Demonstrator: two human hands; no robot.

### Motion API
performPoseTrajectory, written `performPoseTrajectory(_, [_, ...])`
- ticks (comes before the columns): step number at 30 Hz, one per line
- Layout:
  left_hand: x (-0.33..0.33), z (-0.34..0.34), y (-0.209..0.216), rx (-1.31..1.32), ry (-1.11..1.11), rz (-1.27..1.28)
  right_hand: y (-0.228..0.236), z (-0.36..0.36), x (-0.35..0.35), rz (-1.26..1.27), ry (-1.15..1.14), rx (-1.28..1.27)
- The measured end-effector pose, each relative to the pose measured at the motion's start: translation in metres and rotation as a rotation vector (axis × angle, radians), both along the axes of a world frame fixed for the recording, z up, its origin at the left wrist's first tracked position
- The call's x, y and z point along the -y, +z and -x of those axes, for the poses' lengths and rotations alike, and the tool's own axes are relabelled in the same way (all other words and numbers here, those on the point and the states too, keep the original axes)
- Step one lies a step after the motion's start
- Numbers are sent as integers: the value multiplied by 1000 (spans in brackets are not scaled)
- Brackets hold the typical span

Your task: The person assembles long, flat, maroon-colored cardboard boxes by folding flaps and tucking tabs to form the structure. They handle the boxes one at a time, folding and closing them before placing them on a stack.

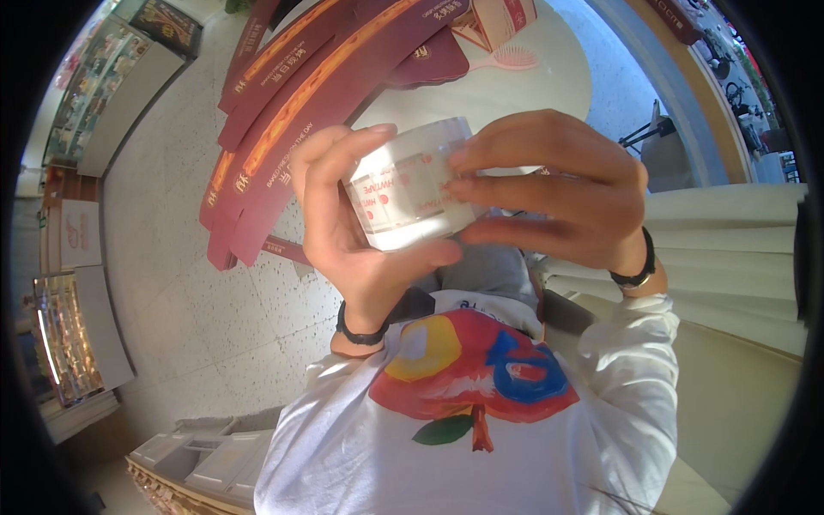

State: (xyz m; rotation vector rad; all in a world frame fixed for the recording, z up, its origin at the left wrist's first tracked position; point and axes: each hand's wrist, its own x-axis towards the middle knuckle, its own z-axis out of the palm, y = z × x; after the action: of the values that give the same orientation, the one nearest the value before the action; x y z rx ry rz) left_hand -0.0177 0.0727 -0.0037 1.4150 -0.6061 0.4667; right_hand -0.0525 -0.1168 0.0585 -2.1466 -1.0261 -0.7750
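Note:
A wide roll of tape, pale with red print, is held up in front of my chest, tilted to one side. My left hand wraps around its left end, thumb below and fingers over the top. From the right, my right hand presses its fingertips against the roll's right side. Whether a loose tape end sits under those fingertips is hidden. Behind the roll, several long dark red cardboard sheets with an orange strip lie stacked on a round white table.
A pink hairbrush and a small folded carton lie at the table's far side. Pale curtain folds hang at the right. Glass display cases stand along the left, with a shelf unit at the lower left.

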Motion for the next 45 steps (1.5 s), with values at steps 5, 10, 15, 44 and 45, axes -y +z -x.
performPoseTrajectory(5, [-2,2,2,65,24,-22,4,3,-1,-9,-9,-72])
performPoseTrajectory(10, [-4,3,2,95,25,-56,4,5,0,-54,10,-165])
performPoseTrajectory(15, [-6,3,2,119,27,-87,5,6,2,-78,21,-211])
performPoseTrajectory(44, [0,-1,4,187,-50,-263,10,-18,20,-163,246,-886])
performPoseTrajectory(45, [0,-1,3,189,-52,-266,9,-18,19,-151,215,-851])
